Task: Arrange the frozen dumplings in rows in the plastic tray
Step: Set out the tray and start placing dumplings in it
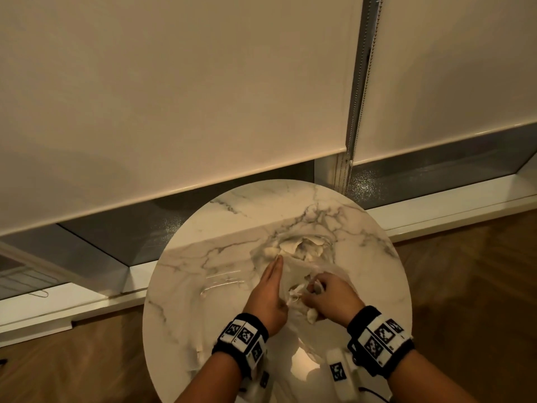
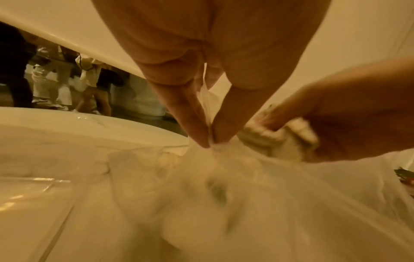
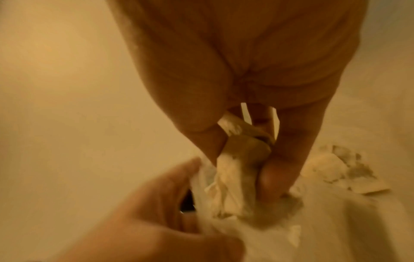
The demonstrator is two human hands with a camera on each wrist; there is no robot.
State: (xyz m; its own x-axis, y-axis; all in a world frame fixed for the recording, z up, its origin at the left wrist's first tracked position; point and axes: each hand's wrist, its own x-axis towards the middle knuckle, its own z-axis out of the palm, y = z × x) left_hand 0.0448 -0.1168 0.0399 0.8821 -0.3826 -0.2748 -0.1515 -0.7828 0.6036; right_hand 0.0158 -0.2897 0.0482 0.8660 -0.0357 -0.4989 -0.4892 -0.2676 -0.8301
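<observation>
A thin translucent plastic bag [image 1: 293,269] lies on the round marble table [image 1: 220,330], with pale frozen dumplings [image 1: 290,246] showing through at its far end. My left hand [image 1: 276,274] pinches a fold of the bag [image 2: 224,186] between thumb and finger, as the left wrist view shows at the left hand [image 2: 209,144]. My right hand [image 1: 313,289] grips the twisted, knotted neck of the bag [image 3: 233,173], fingers curled round it; in its wrist view the right hand [image 3: 246,168] fills the middle. A clear plastic tray [image 1: 220,282] sits just left of both hands, also seen as the tray [image 2: 33,195].
The table is small and its edge runs close around the bag. Roller blinds [image 1: 174,97] and a window ledge [image 1: 436,210] stand behind it, with wooden floor [image 1: 465,286] on both sides. More dumplings in the bag [image 3: 325,163] lie beyond the right hand.
</observation>
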